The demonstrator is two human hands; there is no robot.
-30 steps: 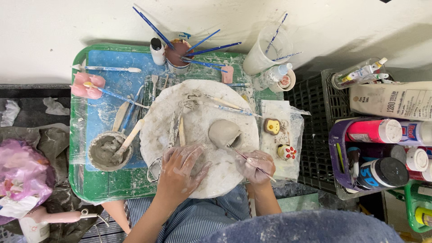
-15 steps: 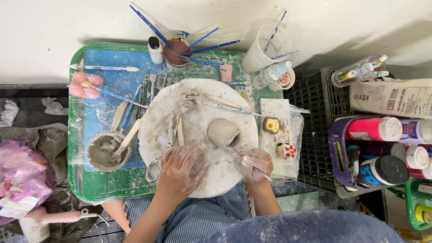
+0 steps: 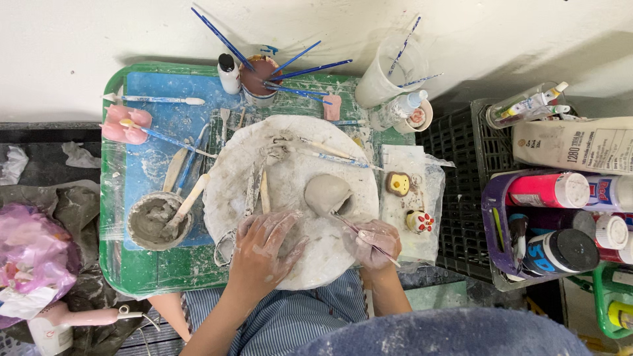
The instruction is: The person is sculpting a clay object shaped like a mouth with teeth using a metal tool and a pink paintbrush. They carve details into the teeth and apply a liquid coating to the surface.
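Observation:
A small grey clay pot lies on its side on a round white, clay-smeared board. My right hand, coated in clay, grips a thin modelling tool whose tip touches the pot's lower right edge. My left hand rests flat on the board's near left part, fingers spread, holding nothing. Several wooden and metal modelling tools lie on the board to the left of the pot.
The board sits on a green tray. On the tray are a bowl of wet clay, a cup of blue brushes, a clear beaker, pink sponge pieces and two small painted figures. Paint bottles fill crates at right.
The right hand's tool has shifted slightly along the pot's edge. The left hand stays flat on the board.

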